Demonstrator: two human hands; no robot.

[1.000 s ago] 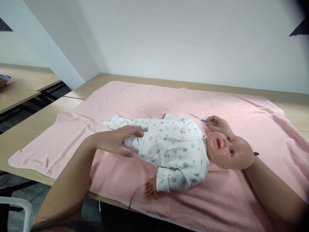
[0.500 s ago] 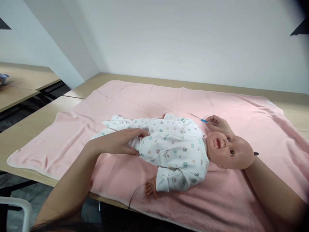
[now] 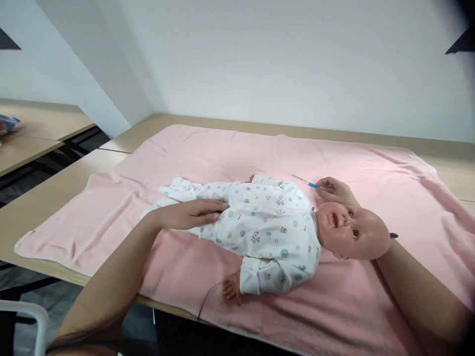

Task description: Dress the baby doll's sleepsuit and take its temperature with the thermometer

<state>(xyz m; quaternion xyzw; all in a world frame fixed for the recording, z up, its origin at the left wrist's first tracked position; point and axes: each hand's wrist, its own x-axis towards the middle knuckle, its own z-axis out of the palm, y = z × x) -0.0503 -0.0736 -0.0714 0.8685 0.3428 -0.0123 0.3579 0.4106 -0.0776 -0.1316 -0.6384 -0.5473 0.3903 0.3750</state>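
A baby doll (image 3: 267, 222) in a white printed sleepsuit lies on its back across a pink blanket (image 3: 230, 153), head to the right. My left hand (image 3: 195, 212) rests with outstretched fingers on the doll's upper legs, at the hem of its top. Beyond the doll's shoulder, my right hand (image 3: 336, 190) pinches the blue end of a thin thermometer (image 3: 302, 179), whose clear stem points away to the left. My right forearm passes beneath the doll's head (image 3: 359, 232). The far arm of the doll is mostly hidden behind its body.
The blanket covers most of a wooden table (image 3: 111, 160) that stands against a white wall (image 3: 282, 64). Another table (image 3: 40, 118) at the left bears a blue item (image 3: 9, 122). A white chair frame (image 3: 27, 309) is at the lower left. Dark strands (image 3: 206, 299) hang near the table edge.
My left hand has shifted slightly on the doll's legs, and its thumb has moved up onto the clothing, closer to the fingers. My right hand and the thermometer stay in place.
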